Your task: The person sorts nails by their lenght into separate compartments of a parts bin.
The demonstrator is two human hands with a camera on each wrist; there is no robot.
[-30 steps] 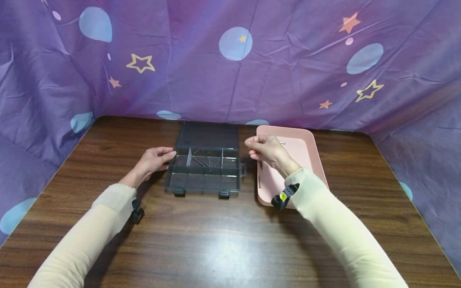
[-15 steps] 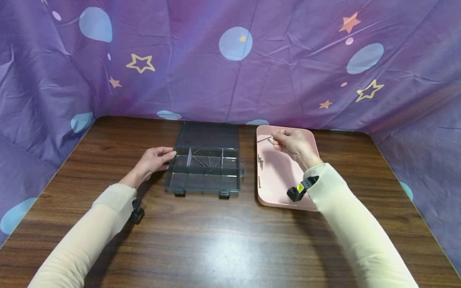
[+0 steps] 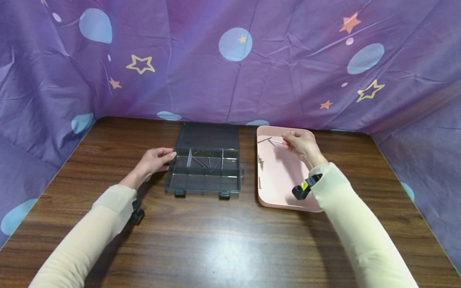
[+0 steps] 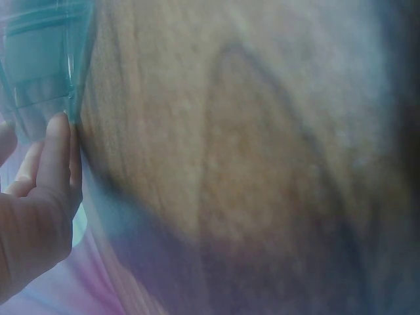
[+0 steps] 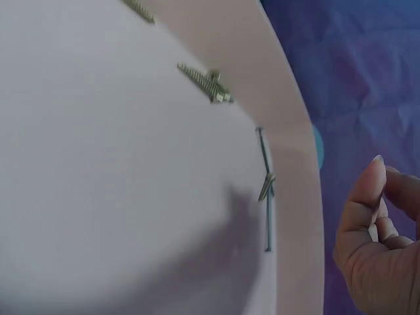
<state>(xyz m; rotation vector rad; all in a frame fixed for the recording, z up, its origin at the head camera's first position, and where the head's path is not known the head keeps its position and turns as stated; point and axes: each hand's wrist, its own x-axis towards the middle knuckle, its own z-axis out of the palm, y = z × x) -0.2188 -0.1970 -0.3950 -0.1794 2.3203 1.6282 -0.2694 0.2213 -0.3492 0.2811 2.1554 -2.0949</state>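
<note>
Right hand (image 3: 300, 145) has shifted rightward over pink tray (image 3: 284, 188) | fingers loosely curled, holding nothing | long nail (image 3: 276, 141) lies just left of fingertips, long axis pointing at them | left hand (image 3: 155, 159) rests flat against organizer box (image 3: 203, 168).

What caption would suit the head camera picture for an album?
Left hand steadies a clear compartment box while the right hand reaches among screws in a pink tray.

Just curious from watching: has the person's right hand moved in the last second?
Yes. The right hand went rightward and away, from beside the grey box to over the pink tray's far end.
</note>
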